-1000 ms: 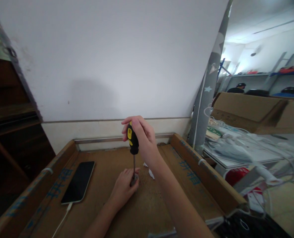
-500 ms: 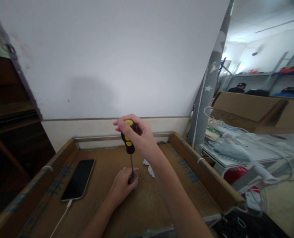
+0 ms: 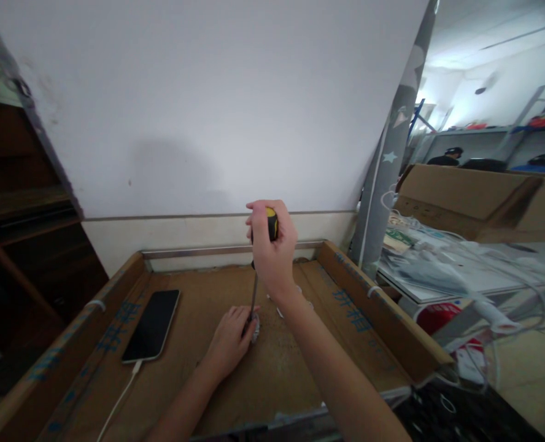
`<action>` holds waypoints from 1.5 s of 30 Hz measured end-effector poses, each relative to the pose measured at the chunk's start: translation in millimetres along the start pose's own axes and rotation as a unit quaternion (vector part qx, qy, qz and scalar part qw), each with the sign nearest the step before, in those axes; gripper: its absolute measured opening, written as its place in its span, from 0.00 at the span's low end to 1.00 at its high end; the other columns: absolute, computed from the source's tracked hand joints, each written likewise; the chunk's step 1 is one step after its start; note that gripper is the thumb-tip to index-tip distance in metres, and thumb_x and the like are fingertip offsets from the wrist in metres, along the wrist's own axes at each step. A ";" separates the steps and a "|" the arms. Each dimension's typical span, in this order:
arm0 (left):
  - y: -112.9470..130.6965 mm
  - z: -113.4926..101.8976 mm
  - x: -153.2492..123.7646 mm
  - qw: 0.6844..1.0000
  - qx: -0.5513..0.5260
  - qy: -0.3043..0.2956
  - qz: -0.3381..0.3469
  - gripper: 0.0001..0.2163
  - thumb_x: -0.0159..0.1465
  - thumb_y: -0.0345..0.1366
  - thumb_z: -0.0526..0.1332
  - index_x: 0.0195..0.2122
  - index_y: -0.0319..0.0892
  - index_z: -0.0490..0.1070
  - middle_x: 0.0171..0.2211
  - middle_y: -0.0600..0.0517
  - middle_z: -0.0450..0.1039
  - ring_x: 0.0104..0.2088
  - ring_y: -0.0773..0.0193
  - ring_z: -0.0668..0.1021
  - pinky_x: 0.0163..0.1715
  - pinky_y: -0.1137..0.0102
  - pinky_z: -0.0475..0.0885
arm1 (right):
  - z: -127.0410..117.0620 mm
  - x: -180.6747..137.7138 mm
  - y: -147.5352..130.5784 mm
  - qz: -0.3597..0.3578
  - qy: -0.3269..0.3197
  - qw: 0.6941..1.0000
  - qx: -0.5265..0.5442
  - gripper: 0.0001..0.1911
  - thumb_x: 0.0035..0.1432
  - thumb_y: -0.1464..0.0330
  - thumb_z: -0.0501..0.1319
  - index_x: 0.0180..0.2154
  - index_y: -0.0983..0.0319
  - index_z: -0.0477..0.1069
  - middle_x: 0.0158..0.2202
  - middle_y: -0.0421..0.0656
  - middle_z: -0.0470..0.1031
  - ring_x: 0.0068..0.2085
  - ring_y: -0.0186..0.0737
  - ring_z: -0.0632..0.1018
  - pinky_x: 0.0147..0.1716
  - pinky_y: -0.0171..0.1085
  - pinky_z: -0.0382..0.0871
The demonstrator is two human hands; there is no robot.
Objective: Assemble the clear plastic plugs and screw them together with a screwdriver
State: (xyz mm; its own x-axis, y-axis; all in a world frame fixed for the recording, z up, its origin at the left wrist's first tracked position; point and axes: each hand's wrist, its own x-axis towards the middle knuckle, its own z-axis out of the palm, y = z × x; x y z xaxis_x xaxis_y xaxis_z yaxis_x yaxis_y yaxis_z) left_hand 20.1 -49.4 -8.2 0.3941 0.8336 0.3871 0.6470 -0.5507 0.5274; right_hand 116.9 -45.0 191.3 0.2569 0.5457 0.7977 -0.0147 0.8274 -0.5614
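Note:
My right hand (image 3: 271, 245) is wrapped round the black and yellow handle of a screwdriver (image 3: 269, 224), held nearly upright with its thin shaft (image 3: 253, 297) running down to the board. My left hand (image 3: 229, 341) rests on the brown work surface (image 3: 272, 374) with its fingers closed round a small pale round part (image 3: 256, 325) at the screwdriver's tip. The part is mostly hidden by the fingers.
A black phone (image 3: 152, 325) lies face up at the left with a white cable (image 3: 118, 400) plugged in. Raised wooden rails (image 3: 383, 313) frame the surface. White scraps (image 3: 279, 312) lie behind my wrist. A cardboard box (image 3: 475, 196) and white cables (image 3: 461, 264) sit to the right.
My right hand has closed fully round the handle and moved right, so the screwdriver now leans the other way. The left hand stays on the small part.

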 end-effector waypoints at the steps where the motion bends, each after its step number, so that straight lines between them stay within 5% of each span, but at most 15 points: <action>1: -0.2 0.2 -0.5 1.000 -0.003 0.002 -0.003 0.12 0.66 0.35 0.50 0.47 0.42 0.68 0.40 0.46 0.73 0.43 0.55 0.72 0.44 0.61 0.67 | 0.4 -0.1 -2.1 -0.004 0.004 1.000 -0.003 0.11 0.58 0.59 0.57 0.32 0.60 0.66 0.29 0.39 0.69 0.28 0.29 0.71 0.28 0.32 0.66; 3: -1.5 0.6 -0.9 1.000 -0.016 0.005 -0.014 0.13 0.66 0.35 0.51 0.49 0.43 0.66 0.42 0.46 0.73 0.44 0.56 0.72 0.44 0.61 0.67 | 1.6 0.6 -9.1 0.042 -0.029 0.998 0.043 0.12 0.54 0.60 0.61 0.30 0.60 0.63 0.31 0.39 0.71 0.30 0.30 0.73 0.32 0.33 0.69; 6: -4.9 1.8 -0.9 0.998 -0.044 0.007 -0.034 0.15 0.65 0.36 0.53 0.53 0.43 0.64 0.45 0.46 0.72 0.46 0.55 0.73 0.47 0.60 0.67 | 3.2 3.3 -21.2 0.175 -0.148 0.965 0.126 0.18 0.46 0.59 0.67 0.26 0.59 0.59 0.20 0.33 0.67 0.20 0.27 0.68 0.19 0.29 0.63; 9: -6.9 2.1 -0.7 0.997 -0.069 0.006 -0.043 0.16 0.64 0.36 0.53 0.53 0.43 0.64 0.47 0.46 0.71 0.48 0.57 0.72 0.49 0.61 0.66 | 1.3 8.6 -25.3 0.241 -0.214 0.936 0.140 0.17 0.47 0.55 0.65 0.29 0.61 0.66 0.17 0.31 0.63 0.17 0.25 0.64 0.16 0.27 0.57; 13: -5.7 -1.4 -0.6 0.995 -0.079 0.011 -0.066 0.14 0.65 0.40 0.52 0.50 0.44 0.66 0.44 0.47 0.73 0.45 0.58 0.73 0.46 0.63 0.68 | -7.3 16.6 -19.0 0.245 -0.278 0.911 0.181 0.18 0.56 0.54 0.57 0.40 0.60 0.72 0.25 0.36 0.68 0.25 0.27 0.71 0.25 0.28 0.66; 17: -4.1 -5.2 -0.6 0.997 -0.051 0.002 -0.060 0.12 0.65 0.40 0.53 0.47 0.45 0.69 0.40 0.49 0.74 0.41 0.58 0.74 0.44 0.63 0.68 | -11.9 18.2 -18.9 0.226 -0.309 0.908 0.171 0.13 0.52 0.58 0.62 0.33 0.60 0.70 0.30 0.38 0.73 0.33 0.30 0.75 0.33 0.31 0.71; 23: -4.4 -5.1 -0.4 0.997 -0.043 0.012 -0.063 0.12 0.64 0.39 0.54 0.47 0.44 0.69 0.38 0.49 0.74 0.41 0.58 0.73 0.42 0.64 0.68 | -4.8 18.6 -12.0 0.165 -0.199 0.962 0.087 0.16 0.50 0.62 0.64 0.26 0.58 0.56 0.16 0.29 0.63 0.15 0.25 0.66 0.14 0.26 0.59; 27: -5.6 -4.9 -1.3 0.996 -0.058 0.002 -0.071 0.15 0.60 0.44 0.59 0.46 0.44 0.68 0.40 0.48 0.73 0.42 0.56 0.73 0.43 0.64 0.68 | -5.7 17.3 -2.3 0.080 -0.098 0.992 0.008 0.14 0.54 0.59 0.60 0.28 0.58 0.58 0.16 0.30 0.58 0.16 0.25 0.63 0.16 0.28 0.57; 32: -8.5 -3.6 -1.9 0.995 -0.057 0.005 -0.077 0.14 0.60 0.42 0.59 0.45 0.43 0.69 0.39 0.48 0.73 0.41 0.57 0.74 0.42 0.64 0.69 | -13.3 9.3 -13.0 0.051 -0.169 0.984 -0.025 0.13 0.60 0.57 0.54 0.40 0.58 0.66 0.22 0.34 0.61 0.23 0.28 0.67 0.23 0.30 0.61; 37: -12.1 -1.7 -0.6 0.993 -0.079 0.007 -0.083 0.13 0.61 0.41 0.58 0.45 0.44 0.70 0.37 0.49 0.73 0.38 0.59 0.75 0.40 0.66 0.69 | -16.4 12.7 -17.9 0.099 -0.248 0.963 0.035 0.14 0.55 0.58 0.60 0.28 0.60 0.61 0.21 0.33 0.65 0.23 0.28 0.71 0.23 0.29 0.65; 41: -12.9 -1.4 1.2 0.992 -0.089 0.009 -0.087 0.12 0.60 0.41 0.58 0.43 0.45 0.71 0.35 0.50 0.73 0.37 0.59 0.74 0.39 0.66 0.69 | -13.9 15.9 -10.6 0.130 -0.210 0.966 0.072 0.17 0.52 0.57 0.63 0.26 0.59 0.57 0.16 0.30 0.62 0.16 0.26 0.65 0.15 0.27 0.58; 45: -13.9 -1.2 2.8 0.993 -0.086 0.002 -0.082 0.11 0.61 0.40 0.58 0.42 0.44 0.71 0.35 0.50 0.73 0.37 0.58 0.74 0.40 0.65 0.69 | -0.1 4.2 -12.4 0.045 -0.096 0.994 0.003 0.16 0.52 0.60 0.63 0.24 0.60 0.58 0.17 0.31 0.58 0.18 0.24 0.62 0.19 0.27 0.58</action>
State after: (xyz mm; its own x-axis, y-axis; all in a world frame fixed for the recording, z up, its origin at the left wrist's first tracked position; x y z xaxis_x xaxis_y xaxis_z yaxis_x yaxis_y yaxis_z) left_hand 11.5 -39.5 -13.5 0.2900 0.9123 0.2890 0.5808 -0.4078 0.7045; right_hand 118.3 -53.1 201.6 0.0657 0.6327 0.7716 -0.0358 0.7743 -0.6318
